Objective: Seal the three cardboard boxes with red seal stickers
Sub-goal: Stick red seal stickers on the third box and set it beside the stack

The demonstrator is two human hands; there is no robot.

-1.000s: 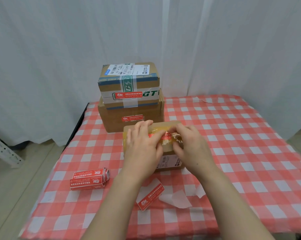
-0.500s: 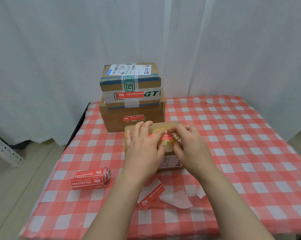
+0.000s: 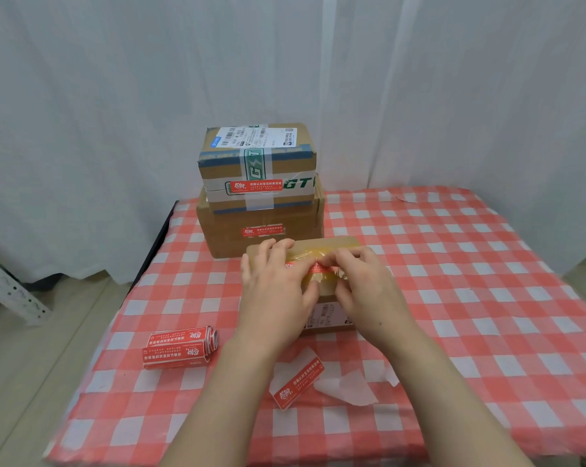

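Observation:
A small tape-wrapped cardboard box [image 3: 332,245] lies in the middle of the checked table, with a red seal sticker [image 3: 313,267] across its top. My left hand [image 3: 274,291] lies flat on the box's left part, its fingers straight and pressing on the sticker's left end. My right hand [image 3: 362,284] has curled fingers pinching the sticker's right end, thumb below on the box's front. Behind stand two stacked boxes, a taped upper box [image 3: 258,160] and a larger lower box [image 3: 227,234], each with a red sticker on its front.
A roll of red stickers [image 3: 180,347] lies at the front left. One loose sticker [image 3: 298,382] and white backing paper [image 3: 345,387] lie near the front edge, under my forearms. A white curtain hangs behind the table [image 3: 470,298]. A metal rack [image 3: 5,284] stands left.
Both hands stay on the small box. My right fingertips have shifted slightly along the sticker; the left hand keeps pressing.

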